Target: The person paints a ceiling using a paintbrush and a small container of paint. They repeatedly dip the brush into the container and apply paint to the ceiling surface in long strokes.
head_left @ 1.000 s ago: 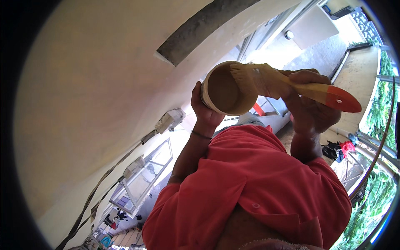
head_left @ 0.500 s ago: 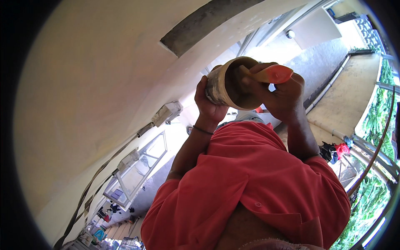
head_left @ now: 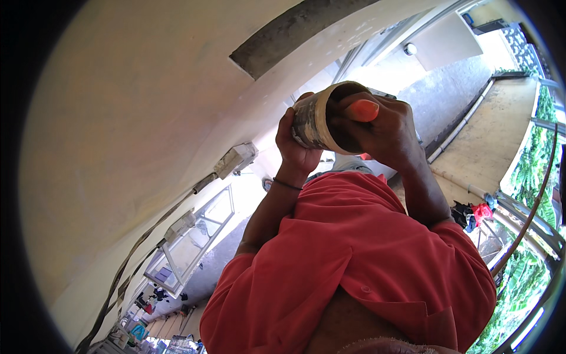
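Tilted toward me, a pale round tub (head_left: pixel 312 123) with a smeared, stained outside is held up in front of my chest. My left hand (head_left: pixel 293 141) is closed around its left side and underside. My right hand (head_left: pixel 389 127) reaches into the tub's open mouth, its fingers closed on a tool with an orange-ended handle (head_left: pixel 362 110). The handle's orange end points out toward me. The tool's working end is hidden inside the tub, so its kind does not show. What lies in the tub is mostly covered by my right hand.
A cream wall (head_left: pixel 135 118) with a bare grey strip (head_left: pixel 295 35) rises at the left. Cables (head_left: pixel 132 253) and a box (head_left: pixel 237 160) run along it. A white-framed window (head_left: pixel 191 242) stands open below. At right are a pipe (head_left: pixel 463 121), a ledge (head_left: pixel 489 127) and greenery.
My right hand has moved left and deeper into the tub, taking the tool with it. Less of the handle shows, and the tub has turned slightly. My left hand keeps its hold.
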